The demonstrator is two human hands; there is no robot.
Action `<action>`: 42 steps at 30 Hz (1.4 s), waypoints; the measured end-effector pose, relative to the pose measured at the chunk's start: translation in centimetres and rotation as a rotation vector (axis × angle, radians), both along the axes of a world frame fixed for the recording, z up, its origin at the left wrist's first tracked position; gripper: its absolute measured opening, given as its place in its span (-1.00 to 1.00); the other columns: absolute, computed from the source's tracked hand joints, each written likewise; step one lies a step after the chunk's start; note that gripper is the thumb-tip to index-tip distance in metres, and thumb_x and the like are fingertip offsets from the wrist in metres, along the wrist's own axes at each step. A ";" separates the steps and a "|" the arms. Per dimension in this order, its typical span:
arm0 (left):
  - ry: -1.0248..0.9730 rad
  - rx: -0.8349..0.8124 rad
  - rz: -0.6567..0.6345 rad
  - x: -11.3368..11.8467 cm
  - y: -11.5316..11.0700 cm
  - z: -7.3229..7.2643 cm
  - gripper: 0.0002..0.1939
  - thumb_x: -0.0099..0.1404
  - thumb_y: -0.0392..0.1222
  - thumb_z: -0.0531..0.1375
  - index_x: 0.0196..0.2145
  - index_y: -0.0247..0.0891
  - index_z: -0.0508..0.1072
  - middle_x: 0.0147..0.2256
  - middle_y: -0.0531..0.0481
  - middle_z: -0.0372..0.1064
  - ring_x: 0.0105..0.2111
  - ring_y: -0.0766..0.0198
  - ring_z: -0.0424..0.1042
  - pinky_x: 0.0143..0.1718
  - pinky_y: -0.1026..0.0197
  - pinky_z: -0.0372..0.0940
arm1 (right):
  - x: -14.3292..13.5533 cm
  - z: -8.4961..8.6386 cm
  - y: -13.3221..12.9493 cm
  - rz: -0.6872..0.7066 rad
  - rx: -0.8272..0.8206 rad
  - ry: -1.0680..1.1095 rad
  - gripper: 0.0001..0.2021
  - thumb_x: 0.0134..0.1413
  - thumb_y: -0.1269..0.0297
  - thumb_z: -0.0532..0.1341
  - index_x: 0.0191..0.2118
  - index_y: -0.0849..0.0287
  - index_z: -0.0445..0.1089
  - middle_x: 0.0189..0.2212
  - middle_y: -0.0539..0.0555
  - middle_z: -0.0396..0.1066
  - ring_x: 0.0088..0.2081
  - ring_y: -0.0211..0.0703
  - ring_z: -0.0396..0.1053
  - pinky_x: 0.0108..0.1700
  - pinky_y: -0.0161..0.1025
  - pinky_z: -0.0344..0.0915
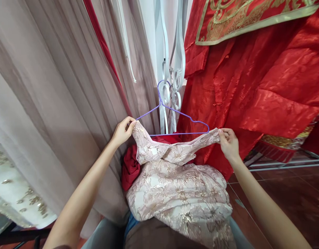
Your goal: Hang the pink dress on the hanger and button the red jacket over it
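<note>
A pale pink and gold floral brocade dress [180,186] is stretched between my hands, its skirt bunched over my lap. My left hand [124,130] pinches the dress's left strap, up against the left end of a purple hanger [180,112]. With thumb and fingers my right hand [229,142] grips the other strap, pulled out to the right. The hanger's right end is bare, slightly apart from that strap. Its hook hangs at a white scrolled metal frame [178,79].
Sheer greyish-pink curtains [71,86] hang on the left, with a gold-beaded white garment [21,190] beside them. Large red garments [242,79] with gold trim fill the right. Dark red fabric [130,167] lies behind the dress. A tiled floor [286,193] shows at lower right.
</note>
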State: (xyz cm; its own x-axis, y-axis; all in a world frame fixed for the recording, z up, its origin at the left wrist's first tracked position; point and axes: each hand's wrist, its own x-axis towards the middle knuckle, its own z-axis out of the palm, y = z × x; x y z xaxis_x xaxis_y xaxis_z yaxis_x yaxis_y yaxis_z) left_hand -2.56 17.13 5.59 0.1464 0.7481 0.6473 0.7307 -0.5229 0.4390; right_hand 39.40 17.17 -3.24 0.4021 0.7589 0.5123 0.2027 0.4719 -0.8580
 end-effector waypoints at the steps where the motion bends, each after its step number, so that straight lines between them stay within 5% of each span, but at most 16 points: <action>1: -0.003 -0.005 -0.002 0.0 0.0 0.0 -0.76 0.32 -0.05 0.01 -0.36 -0.25 0.33 -0.44 0.06 0.30 -0.45 0.34 0.26 -0.41 0.33 0.18 | -0.1 0.3 0.1 -0.004 0.005 -0.021 -0.65 -0.03 -0.11 0.21 -0.34 0.08 0.26 -0.53 -0.04 0.36 -0.53 -0.22 0.34 -0.45 -0.26 0.32; 10: 0.018 0.002 -0.018 0.3 -0.1 -0.6 -0.75 0.31 -0.05 0.01 -0.35 -0.25 0.35 -0.41 0.03 0.34 -0.41 0.30 0.31 -0.33 0.29 0.22 | -5.1 6.7 2.5 0.028 0.159 -0.458 -0.78 0.11 0.06 0.15 -0.32 0.10 0.35 -0.36 0.07 0.49 -0.28 -0.09 0.46 -0.16 -0.17 0.36; 16: -0.021 0.129 0.013 -0.7 -0.7 -0.9 -0.78 0.33 -0.10 0.00 -0.34 -0.24 0.34 -0.28 -0.05 0.37 -0.23 0.25 0.36 -0.16 0.24 0.24 | -5.4 6.9 2.4 0.101 0.110 -0.708 -0.79 0.13 0.07 0.14 -0.25 0.08 0.39 -0.33 0.06 0.51 -0.30 -0.08 0.46 -0.23 -0.21 0.32; 20: -0.161 0.277 0.203 -2.6 -1.8 -3.9 -0.80 0.35 -0.11 -0.02 -0.32 -0.24 0.33 -0.22 -0.11 0.35 -0.13 0.22 0.33 -0.04 0.17 0.21 | -4.9 6.2 2.3 0.109 0.105 -0.714 -0.78 0.18 0.10 0.09 -0.27 0.10 0.38 -0.36 0.07 0.49 -0.37 -0.12 0.42 -0.27 -0.24 0.29; 25: -0.327 0.218 0.465 -5.1 -3.3 -8.3 -0.77 0.33 -0.04 -0.01 -0.30 -0.23 0.31 -0.35 -0.04 0.36 -0.30 0.24 0.37 -0.22 0.20 0.27 | -5.3 6.2 2.5 0.101 0.129 -0.704 -0.77 0.18 0.09 0.08 -0.28 0.10 0.36 -0.34 0.08 0.47 -0.33 -0.10 0.41 -0.22 -0.22 0.29; 29: -0.379 0.172 0.491 -6.1 -3.2 -9.4 -0.77 0.31 -0.03 0.01 -0.31 -0.23 0.32 -0.38 -0.02 0.38 -0.34 0.25 0.38 -0.27 0.22 0.29 | -5.5 6.2 2.5 0.096 0.124 -0.693 -0.77 0.17 0.08 0.08 -0.29 0.09 0.37 -0.34 0.08 0.48 -0.33 -0.09 0.41 -0.23 -0.22 0.30; 34: -0.395 0.164 0.451 -5.6 -2.2 -7.5 -0.75 0.28 -0.02 0.04 -0.30 -0.25 0.36 -0.35 -0.06 0.43 -0.32 0.25 0.43 -0.25 0.23 0.31 | -5.3 6.2 2.6 0.105 0.124 -0.702 -0.78 0.16 0.08 0.10 -0.28 0.08 0.38 -0.34 0.07 0.48 -0.33 -0.09 0.41 -0.24 -0.22 0.30; 42: -0.146 0.005 0.043 -0.1 -1.3 0.3 -0.67 0.22 0.05 0.14 -0.33 -0.28 0.51 -0.34 -0.04 0.51 -0.32 0.22 0.46 -0.22 0.23 0.33 | -5.0 6.7 2.2 0.127 0.068 -0.668 -0.76 0.12 0.05 0.15 -0.29 0.10 0.42 -0.43 0.03 0.48 -0.43 -0.16 0.39 -0.33 -0.25 0.30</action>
State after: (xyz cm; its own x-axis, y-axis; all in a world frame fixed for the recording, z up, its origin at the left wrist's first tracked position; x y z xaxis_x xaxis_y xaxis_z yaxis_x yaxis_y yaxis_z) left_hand -2.70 15.87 5.93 0.0183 0.7483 0.6632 0.6810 -0.4950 0.5397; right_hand 34.38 19.34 3.46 -0.1072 0.7366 0.6678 0.6178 0.5756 -0.5357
